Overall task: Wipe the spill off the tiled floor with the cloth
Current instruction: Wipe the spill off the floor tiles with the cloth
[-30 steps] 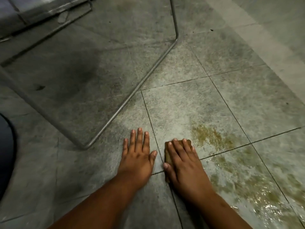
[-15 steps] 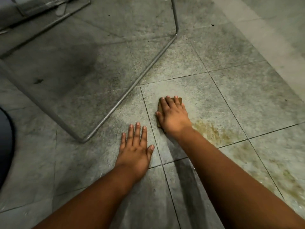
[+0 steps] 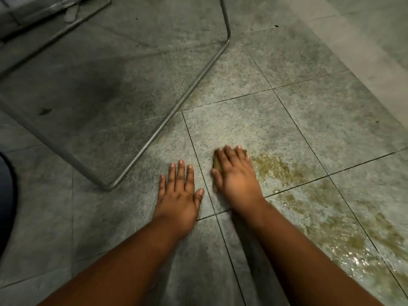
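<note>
A brownish wet spill [image 3: 293,186] spreads over the grey tiled floor [image 3: 242,120] from the middle toward the lower right, shining where it is wettest. My right hand [image 3: 235,175] lies flat on a small brown cloth [image 3: 216,162], pressing it to the tile at the spill's left edge. Most of the cloth is hidden under the palm and fingers. My left hand [image 3: 180,191] rests flat on the dry tile just to the left, fingers straight and spread.
A bent metal tube frame [image 3: 192,89] of a chair or table stands on the floor at the upper left, its corner close to my left hand. A dark rounded shape [image 3: 6,199] sits at the left edge. A paler floor strip [image 3: 362,36] runs along the upper right.
My right hand slid the cloth forward away from me, then pulled it back beside the spill. My left hand stayed planted on the tile.
</note>
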Demonstrator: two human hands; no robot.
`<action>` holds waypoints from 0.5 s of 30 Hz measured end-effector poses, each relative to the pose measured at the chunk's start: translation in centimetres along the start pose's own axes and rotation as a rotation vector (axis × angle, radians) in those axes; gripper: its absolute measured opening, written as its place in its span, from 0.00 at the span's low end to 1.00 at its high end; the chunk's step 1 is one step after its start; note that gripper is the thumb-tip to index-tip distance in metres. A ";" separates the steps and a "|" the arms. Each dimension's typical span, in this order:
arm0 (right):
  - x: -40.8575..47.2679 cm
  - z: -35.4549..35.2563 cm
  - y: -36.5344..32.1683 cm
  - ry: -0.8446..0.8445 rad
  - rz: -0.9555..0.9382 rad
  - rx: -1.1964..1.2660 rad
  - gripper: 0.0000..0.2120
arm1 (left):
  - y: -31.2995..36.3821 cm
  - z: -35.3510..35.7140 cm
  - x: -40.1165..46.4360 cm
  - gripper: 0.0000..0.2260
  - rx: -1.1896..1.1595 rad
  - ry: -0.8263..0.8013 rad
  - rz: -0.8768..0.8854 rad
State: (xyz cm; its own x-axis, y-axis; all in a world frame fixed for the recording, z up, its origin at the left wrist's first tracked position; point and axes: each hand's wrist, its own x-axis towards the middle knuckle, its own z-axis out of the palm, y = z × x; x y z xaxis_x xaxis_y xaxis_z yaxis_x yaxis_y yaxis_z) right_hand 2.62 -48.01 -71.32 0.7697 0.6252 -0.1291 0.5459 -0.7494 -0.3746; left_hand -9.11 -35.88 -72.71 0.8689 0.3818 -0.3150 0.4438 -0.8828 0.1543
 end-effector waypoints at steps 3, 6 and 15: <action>5.1 -1.2 0.0 -0.060 0.053 -0.009 0.29 | 0.0 -0.3 0.1 0.32 0.003 -0.023 -0.009; 5.4 -1.4 -0.3 -0.089 0.048 -0.065 0.30 | 0.1 -0.7 0.1 0.27 0.005 -0.053 -0.017; -12.3 1.9 0.1 -0.017 -0.016 -0.027 0.30 | 0.2 -1.1 -0.1 0.28 -0.013 -0.071 -0.015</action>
State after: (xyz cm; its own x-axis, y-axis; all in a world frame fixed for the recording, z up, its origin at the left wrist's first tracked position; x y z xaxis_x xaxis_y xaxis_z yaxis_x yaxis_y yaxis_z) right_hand -7.39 -55.35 -71.51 0.7550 0.6408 -0.1389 0.5673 -0.7446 -0.3517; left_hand -8.86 -35.78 -71.65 0.8444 0.3745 -0.3831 0.4603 -0.8730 0.1613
